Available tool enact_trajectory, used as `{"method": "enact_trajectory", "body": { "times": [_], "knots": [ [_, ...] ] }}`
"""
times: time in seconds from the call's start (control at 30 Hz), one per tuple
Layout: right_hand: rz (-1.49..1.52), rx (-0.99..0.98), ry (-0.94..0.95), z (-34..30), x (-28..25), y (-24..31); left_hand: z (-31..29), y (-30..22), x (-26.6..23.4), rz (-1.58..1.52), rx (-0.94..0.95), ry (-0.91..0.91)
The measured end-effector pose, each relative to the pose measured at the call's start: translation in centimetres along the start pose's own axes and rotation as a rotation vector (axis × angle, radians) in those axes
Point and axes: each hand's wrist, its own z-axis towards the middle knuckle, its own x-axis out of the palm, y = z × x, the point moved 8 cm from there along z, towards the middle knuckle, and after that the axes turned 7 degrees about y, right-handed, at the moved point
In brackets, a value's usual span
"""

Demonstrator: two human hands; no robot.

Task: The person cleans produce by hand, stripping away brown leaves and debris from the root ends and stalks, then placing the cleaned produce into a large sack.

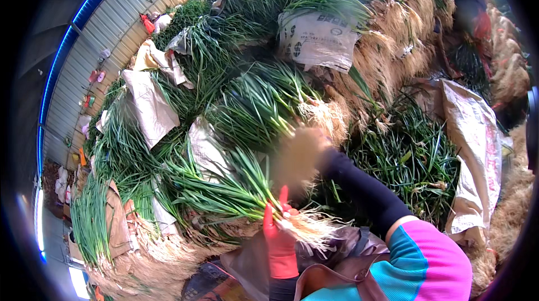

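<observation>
Two sacks bear print: dark (320,40), one o'clock; reddish (474,144), three. At six, my red-gloved left hand (280,239) is half closed round one scallion bunch (250,191); my blurred right hand (317,139), three o'clock: grip, I cannot tell.

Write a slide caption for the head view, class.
A red-gloved left hand holds scallion-like greens near their pale roots, amid heaped bunches and pale sacks.
</observation>
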Motion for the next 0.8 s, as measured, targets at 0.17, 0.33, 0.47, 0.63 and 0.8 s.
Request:
{"method": "enact_trajectory", "body": {
  "times": [0.17,0.33,0.47,0.63,0.8],
  "knots": [
    [0.395,-0.202,0.247,-11.6,0.8,1.3,1.3,2.3,-4.5,0.138,-0.168,-0.132],
    [0.470,-0.044,0.127,-8.8,2.8,-2.9,1.5,3.0,-5.8,0.123,-0.078,-0.326],
    [0.171,0.002,0.003,-1.9,2.8,-1.7,0.8,0.9,-0.7,0.038,0.053,0.180],
    [-0.138,-0.026,-0.078,0.5,6.3,-4.1,2.1,1.6,1.5,0.006,0.011,0.217],
    [0.191,-0.228,-0.121,-9.3,-3.0,0.8,1.5,1.9,-1.9,0.147,-0.004,0.048]
  ]
}}
